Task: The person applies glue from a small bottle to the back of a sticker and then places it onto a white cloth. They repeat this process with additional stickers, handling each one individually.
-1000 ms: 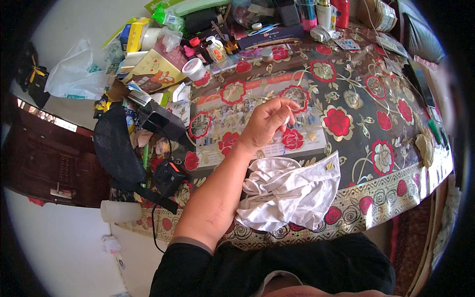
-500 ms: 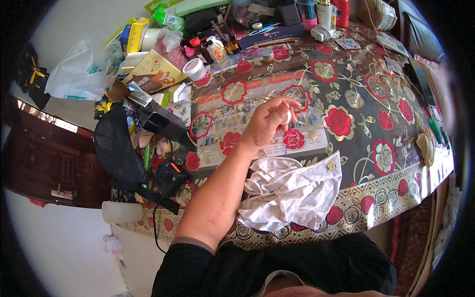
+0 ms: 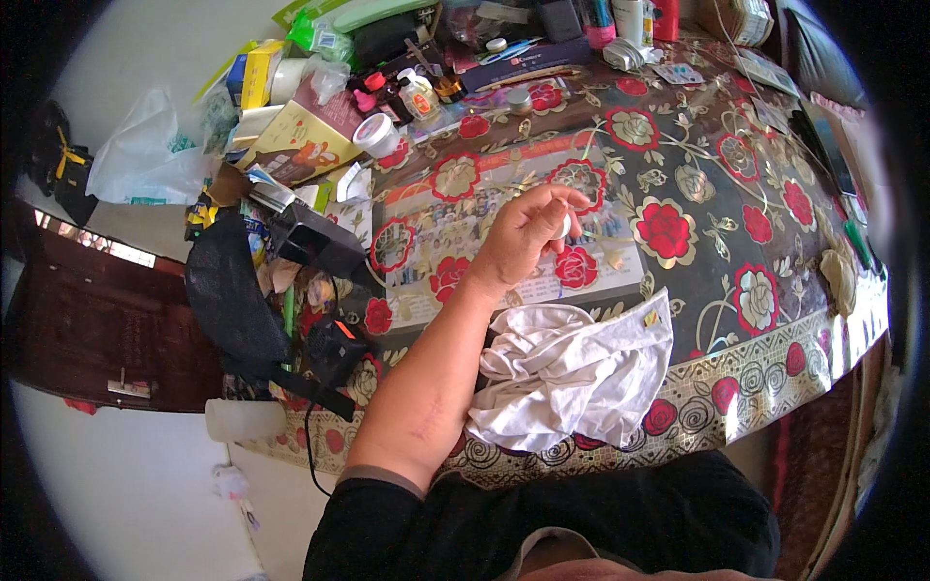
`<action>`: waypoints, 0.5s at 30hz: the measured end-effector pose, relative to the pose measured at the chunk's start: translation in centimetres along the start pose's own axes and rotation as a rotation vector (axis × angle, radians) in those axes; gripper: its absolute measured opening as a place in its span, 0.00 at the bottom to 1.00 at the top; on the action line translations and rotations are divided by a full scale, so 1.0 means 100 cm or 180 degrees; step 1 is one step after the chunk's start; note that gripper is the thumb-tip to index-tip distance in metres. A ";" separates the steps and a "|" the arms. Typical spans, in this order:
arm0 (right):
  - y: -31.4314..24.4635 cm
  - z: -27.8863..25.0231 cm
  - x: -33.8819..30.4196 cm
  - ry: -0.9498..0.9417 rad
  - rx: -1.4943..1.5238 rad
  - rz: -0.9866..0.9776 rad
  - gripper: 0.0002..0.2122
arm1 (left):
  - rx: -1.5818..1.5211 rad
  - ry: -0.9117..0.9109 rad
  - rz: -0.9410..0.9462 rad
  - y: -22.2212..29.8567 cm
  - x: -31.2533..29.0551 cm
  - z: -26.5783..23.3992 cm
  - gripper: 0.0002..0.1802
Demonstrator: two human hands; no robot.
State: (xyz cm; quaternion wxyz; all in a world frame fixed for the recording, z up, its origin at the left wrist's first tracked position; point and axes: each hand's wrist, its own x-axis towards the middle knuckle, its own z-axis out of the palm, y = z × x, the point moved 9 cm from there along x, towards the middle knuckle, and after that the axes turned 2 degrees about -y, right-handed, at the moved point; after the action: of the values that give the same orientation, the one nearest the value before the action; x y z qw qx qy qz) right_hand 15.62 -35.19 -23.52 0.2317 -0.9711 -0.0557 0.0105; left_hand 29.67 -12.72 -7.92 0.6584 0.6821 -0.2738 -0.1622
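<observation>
My left hand point(image 3: 523, 242) is held over the middle of the table, its fingers curled with the thumb laid across. Between the thumb and fingers shows a small white round object point(image 3: 563, 228), mostly covered by the hand, so its kind cannot be made out. Just below the hand, near the table's front edge, lies a crumpled white cloth point(image 3: 572, 378) with a small coloured patch at its upper right corner. Under the hand a printed sheet with a group photo point(image 3: 436, 203) shows through the clear, rose-patterned table cover. My right hand does not appear.
At the back left stand small bottles point(image 3: 418, 95), a white lidded tub point(image 3: 377, 135) and a brown-and-yellow box point(image 3: 308, 136). A black box-shaped device point(image 3: 334, 351) with a cable sits left of my forearm. A crumpled tan cloth point(image 3: 838, 281) lies at the right edge.
The view has shifted very slightly. My left hand keeps the same pose with the white object, and the white cloth lies as before.
</observation>
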 end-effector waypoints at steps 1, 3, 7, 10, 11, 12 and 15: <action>-0.007 0.006 0.004 -0.0016 -0.0005 -0.0071 0.24 | -0.0004 0.0004 -0.0012 0.000 0.000 0.000 0.26; -0.023 0.017 0.015 -0.0055 -0.0005 -0.0221 0.24 | -0.0031 0.0062 0.0004 0.000 -0.001 -0.003 0.26; -0.049 0.037 0.032 -0.0126 -0.0014 -0.0437 0.24 | -0.0151 0.0153 0.0004 0.004 -0.002 -0.004 0.27; -0.062 0.047 0.040 -0.0155 -0.0025 -0.0515 0.24 | -0.0197 0.0237 0.0160 0.004 -0.001 -0.007 0.27; -0.067 0.050 0.044 -0.0157 -0.0036 -0.0548 0.24 | -0.0199 0.0277 0.0211 0.005 -0.002 -0.009 0.27; -0.072 0.054 0.046 -0.0174 -0.0052 -0.0584 0.24 | -0.0252 0.0417 0.0368 0.009 -0.004 -0.014 0.26; -0.084 0.063 0.054 -0.0215 -0.0080 -0.0665 0.24 | -0.0427 0.1048 0.0633 0.017 -0.014 -0.038 0.25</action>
State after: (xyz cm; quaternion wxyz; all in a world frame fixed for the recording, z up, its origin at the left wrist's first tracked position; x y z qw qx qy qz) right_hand 19.81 -24.31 -25.36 0.2174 -0.9619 -0.1646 0.0183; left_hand 30.48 -8.84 -6.09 0.7510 0.6235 -0.2171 -0.0005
